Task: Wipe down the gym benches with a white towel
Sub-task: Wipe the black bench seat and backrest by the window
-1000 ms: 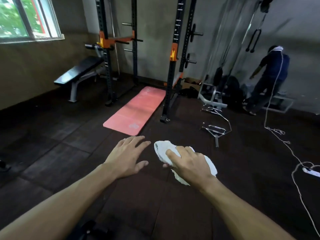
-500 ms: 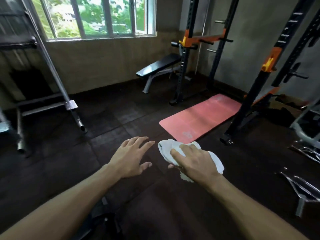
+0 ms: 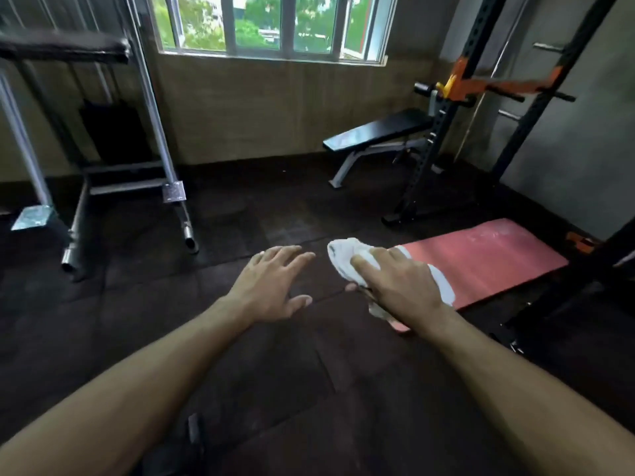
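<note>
Window (image 3: 271,25) now centred, bench (image 3: 378,130) rt.

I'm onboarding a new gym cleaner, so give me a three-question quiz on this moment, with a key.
1. True or false: the left hand holds the white towel.
2. Which lies on the floor right of the hands? A) pink mat B) blue mat C) rope
3. Fill in: the black bench stands under the ____, beside the rack.

Key: 1 false, the right hand grips it, the left is open and empty; 2 A; 3 window.
</note>
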`<state>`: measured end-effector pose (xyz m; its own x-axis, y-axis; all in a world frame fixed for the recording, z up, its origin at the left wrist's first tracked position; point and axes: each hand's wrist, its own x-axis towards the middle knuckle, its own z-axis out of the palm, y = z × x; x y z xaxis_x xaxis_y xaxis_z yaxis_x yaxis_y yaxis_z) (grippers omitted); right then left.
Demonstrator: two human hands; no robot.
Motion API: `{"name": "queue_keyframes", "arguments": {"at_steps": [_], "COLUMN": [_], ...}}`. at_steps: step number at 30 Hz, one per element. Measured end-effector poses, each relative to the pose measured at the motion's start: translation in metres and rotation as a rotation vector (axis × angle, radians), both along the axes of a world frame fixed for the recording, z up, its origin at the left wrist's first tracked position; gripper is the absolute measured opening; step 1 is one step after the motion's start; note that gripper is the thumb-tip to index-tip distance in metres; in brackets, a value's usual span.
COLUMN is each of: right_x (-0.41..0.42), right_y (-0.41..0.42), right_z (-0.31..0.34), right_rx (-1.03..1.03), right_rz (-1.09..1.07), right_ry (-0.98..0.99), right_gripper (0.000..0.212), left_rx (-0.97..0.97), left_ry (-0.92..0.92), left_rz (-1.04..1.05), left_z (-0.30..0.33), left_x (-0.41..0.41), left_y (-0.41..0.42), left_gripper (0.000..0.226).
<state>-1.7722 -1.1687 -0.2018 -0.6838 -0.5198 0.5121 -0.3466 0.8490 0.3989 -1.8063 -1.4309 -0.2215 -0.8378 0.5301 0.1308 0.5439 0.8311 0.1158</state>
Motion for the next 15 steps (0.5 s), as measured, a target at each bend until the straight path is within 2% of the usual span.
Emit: {"name": "queue_keyframes", "arguments": {"at_steps": [3, 7, 15], "right_x": [-0.066, -0.149, -0.299], "right_y": [0.006, -0.006, -0.018], "right_z": [0.003, 0.002, -0.015], "right_rx": [0.079, -0.092, -0.177], "right_rz": [-0.009, 0.102, 0.435], "right_ry": [-0.03, -0.098, -0.056], "right_gripper": [0.042, 0.045, 0.053], "left_rx": [-0.002, 0.038, -0.025], "left_ry": [0.006, 0.05, 0.026], "left_rz": [0.073, 0.204, 0.49], "left_z": [0.015, 0.02, 0.003], "left_x": [-0.041, -0.093, -0.189], "left_y": [-0.002, -0.013, -0.01], "left_gripper": [0.083, 0.08, 0.084]}}
